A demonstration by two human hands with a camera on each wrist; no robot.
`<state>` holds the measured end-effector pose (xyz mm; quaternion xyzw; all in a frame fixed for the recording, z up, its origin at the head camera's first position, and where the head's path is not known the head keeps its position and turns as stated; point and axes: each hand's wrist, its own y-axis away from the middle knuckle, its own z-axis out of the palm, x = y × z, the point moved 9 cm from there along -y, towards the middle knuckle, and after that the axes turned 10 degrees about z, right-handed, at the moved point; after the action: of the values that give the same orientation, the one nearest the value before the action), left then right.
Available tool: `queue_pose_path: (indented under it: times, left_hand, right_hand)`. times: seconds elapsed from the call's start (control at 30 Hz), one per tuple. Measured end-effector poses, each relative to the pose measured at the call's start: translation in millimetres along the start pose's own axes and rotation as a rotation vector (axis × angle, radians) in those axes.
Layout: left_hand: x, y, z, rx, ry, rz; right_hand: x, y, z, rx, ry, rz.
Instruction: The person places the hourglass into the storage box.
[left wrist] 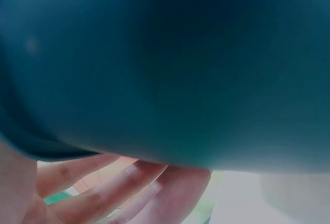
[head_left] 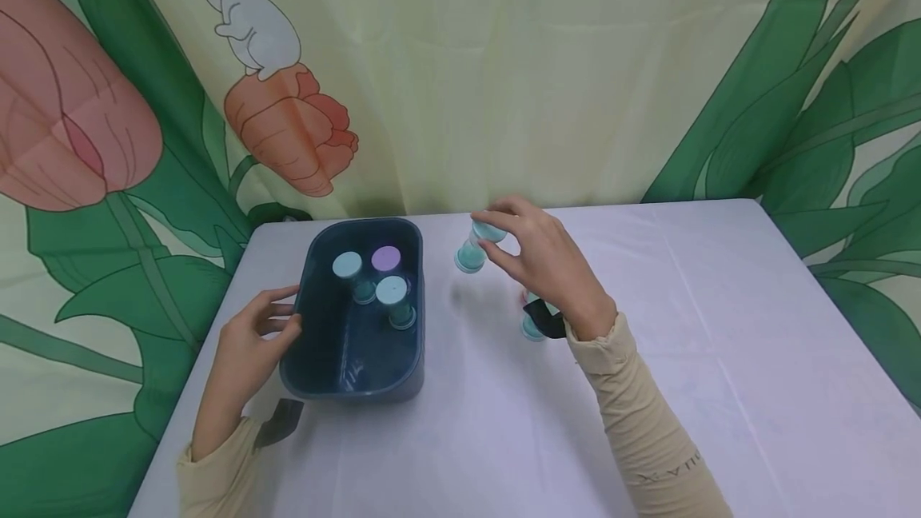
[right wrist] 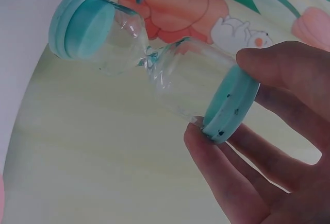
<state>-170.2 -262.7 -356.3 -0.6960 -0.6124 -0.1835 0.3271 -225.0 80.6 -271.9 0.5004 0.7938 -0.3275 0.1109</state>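
My right hand (head_left: 536, 250) pinches the teal end cap of a small hourglass (head_left: 471, 257) between thumb and fingers. The hourglass hangs tilted above the table, right of the dark blue bin (head_left: 312, 350). Up close in the right wrist view, the hourglass (right wrist: 175, 77) has clear bulbs and teal caps at both ends. Against the bin's left side rests my left hand (head_left: 248, 342), fingers extended along the outer wall. Several hourglasses stand inside the bin: teal ones (head_left: 348, 265) and a purple-capped one (head_left: 386, 258). The bin's wall (left wrist: 154, 80) fills most of the left wrist view.
Beneath my right wrist, partly hidden, is another teal hourglass (head_left: 532, 330) on the table, with a bit of pink beside it. A white cloth covers the table (head_left: 719, 374). Behind it hangs a printed curtain (head_left: 504, 62) with a rabbit, carrot and leaves.
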Motion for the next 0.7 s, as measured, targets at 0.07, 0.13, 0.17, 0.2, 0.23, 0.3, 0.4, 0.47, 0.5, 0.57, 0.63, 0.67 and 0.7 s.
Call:
queue_pose_path:
  times: [0.07, 0.13, 0.17, 0.2, 0.23, 0.3, 0.4, 0.47, 0.5, 0.57, 0.63, 0.67, 0.7]
  left_hand:
    - [0.4, 0.0, 0.5, -0.001, 0.005, 0.004]
    - [0.9, 0.4, 0.0, 0.000, 0.005, 0.008]
    - [1.2, 0.6, -0.3, 0.001, 0.006, 0.011]
    - [1.4, 0.8, -0.6, 0.002, 0.007, 0.011]
    - [1.5, 0.6, -0.6, 0.001, 0.009, 0.012]
    - [1.7, 0.3, -0.3, 0.002, 0.009, 0.015]
    - [1.3, -0.1, 0.4, 0.002, 0.011, 0.015]
    - [0.8, -0.4, 0.9, 0.003, 0.011, 0.014]
    - [0.4, -0.4, 1.0, 0.003, 0.010, 0.009]
    - [-0.3, -0.3, 0.8, 0.005, 0.011, 0.001]
    - [-0.8, 0.1, 0.5, 0.004, 0.011, -0.007]
    - [-0.8, 0.4, 0.3, 0.003, 0.010, -0.009]
    - [-0.6, 0.6, 0.0, 0.003, 0.008, -0.009]
  right_hand:
    - [-2, -1, -1.1, 0.008, -0.003, -0.002]
    - [-4, -2, -1.3, 0.013, -0.006, -0.007]
    - [-5, -3, -1.4, 0.015, -0.005, -0.011]
    - [-6, -3, -1.6, 0.017, -0.006, -0.015]
    - [-8, -4, -2.0, 0.018, -0.011, -0.018]
    - [-10, -4, -3.1, 0.020, -0.016, -0.025]
    - [-12, -5, -4.9, 0.020, -0.028, -0.031]
    - [-13, -6, -6.0, 0.020, -0.037, -0.032]
    - [-14, -6, -6.5, 0.020, -0.042, -0.034]
    - [-16, -7, -7.1, 0.018, -0.056, -0.037]
    - [-18, -8, -7.7, 0.018, -0.063, -0.043]
    - [-19, -9, -7.9, 0.017, -0.066, -0.047]
    - [-21, -9, -8.4, 0.017, -0.066, -0.051]
